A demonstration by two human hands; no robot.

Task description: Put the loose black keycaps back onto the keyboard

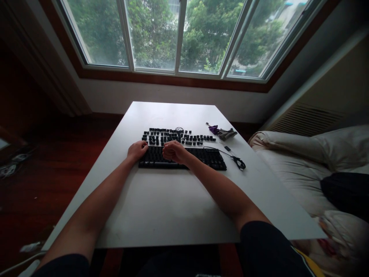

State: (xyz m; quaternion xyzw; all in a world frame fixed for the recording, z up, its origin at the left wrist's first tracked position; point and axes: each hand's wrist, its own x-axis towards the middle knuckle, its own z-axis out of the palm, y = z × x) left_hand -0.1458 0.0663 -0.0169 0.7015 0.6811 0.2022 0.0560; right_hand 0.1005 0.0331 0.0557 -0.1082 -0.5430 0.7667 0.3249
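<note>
A black keyboard (198,156) lies flat on the white table, and its cable (238,163) is bundled to the right of it. My left hand (137,150) is closed at the keyboard's far left corner, fingers curled against its edge. Over the left-middle keys, my right hand (173,151) is closed with bent fingers; whatever is between the fingertips is hidden. Just behind the keyboard, many loose black keycaps (165,139) are spread in uneven rows. A thin wire tool or ring (179,130) lies among them, too small to name surely.
The white table (161,207) stands before a window. Bunched grey cloth (227,134) and a purple item (213,129) lie at the table's right. A small black piece (227,148) is near the cable. A cushioned sofa (291,154) borders the right side.
</note>
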